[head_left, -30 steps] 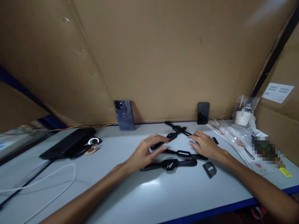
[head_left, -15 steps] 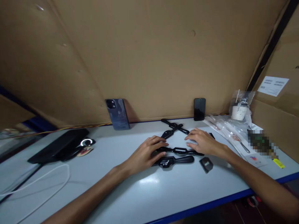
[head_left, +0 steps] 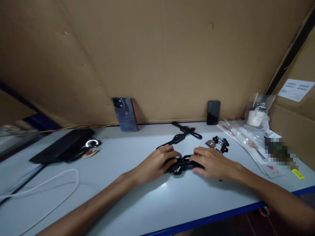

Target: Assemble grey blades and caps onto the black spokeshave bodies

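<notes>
The left hand [head_left: 156,164] and right hand [head_left: 213,163] close around opposite ends of a slim black bar with a rectangular slot [head_left: 187,157], near centre; whether they also grip the nearer, shiny-centred black two-handled tool [head_left: 177,169] cannot be told. The step seems to be positioning the bar; moving it calls for an even hold.

Two tools [head_left: 177,169] on table [head_left: 118,206], crossed pair [head_left: 186,129] behind, loose parts [head_left: 224,148] right, phones [head_left: 126,115] at back panel [head_left: 159,65], cable [head_left: 78,180] far left
</notes>
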Motion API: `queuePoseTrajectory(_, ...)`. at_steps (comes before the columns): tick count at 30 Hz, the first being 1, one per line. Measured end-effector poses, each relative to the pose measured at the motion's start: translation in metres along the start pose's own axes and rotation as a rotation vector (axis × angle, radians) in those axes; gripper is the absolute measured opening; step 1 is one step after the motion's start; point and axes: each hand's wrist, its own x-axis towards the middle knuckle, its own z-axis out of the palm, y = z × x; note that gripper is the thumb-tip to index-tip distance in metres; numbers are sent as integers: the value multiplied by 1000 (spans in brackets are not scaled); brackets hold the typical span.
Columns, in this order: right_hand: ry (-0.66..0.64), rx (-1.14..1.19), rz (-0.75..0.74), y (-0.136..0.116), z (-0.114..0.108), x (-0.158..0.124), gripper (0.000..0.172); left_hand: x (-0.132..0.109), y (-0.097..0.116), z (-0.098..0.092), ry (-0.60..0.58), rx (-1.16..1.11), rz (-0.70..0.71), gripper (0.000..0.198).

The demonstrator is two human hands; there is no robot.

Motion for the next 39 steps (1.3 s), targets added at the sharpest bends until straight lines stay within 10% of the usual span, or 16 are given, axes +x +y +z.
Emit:
queuePoseTrajectory(9,16,-48,27,6,0,-1,20,-4,10,-2,155,81,103,30)
queuePoseTrajectory(27,-41,-221,329,52,-20,0,26,-7,51,12,-93,662,175,37)
queuePoseTrajectory(34,-35,-198,278,60,-17,-3,25,0,0,-40,165,558,-488,41)
queuePoseTrajectory(39,-28,-134,157,56,-8,-7,19,-6,-54,-51,137,544,-690,37)
